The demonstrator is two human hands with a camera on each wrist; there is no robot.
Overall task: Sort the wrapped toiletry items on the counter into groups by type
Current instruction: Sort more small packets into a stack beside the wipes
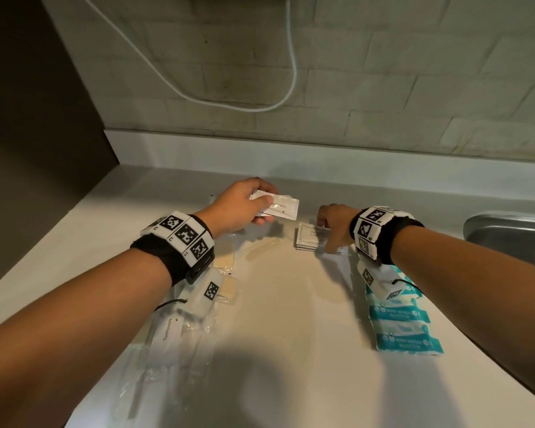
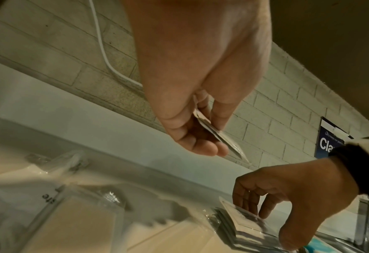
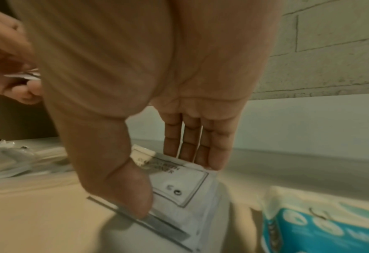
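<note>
Midway through sorting, the left hand pinched toothpaste sachets above the counter while the right hand, fingers extended, steadied the shampoo sachet stack; next, the toothpaste probably needed its own pile.

Looks like a back-of-house utility or pantry nook: painted block wall with a loose white cable, plain white counter, steel sink at the right, a blue sign on the wall.
</note>
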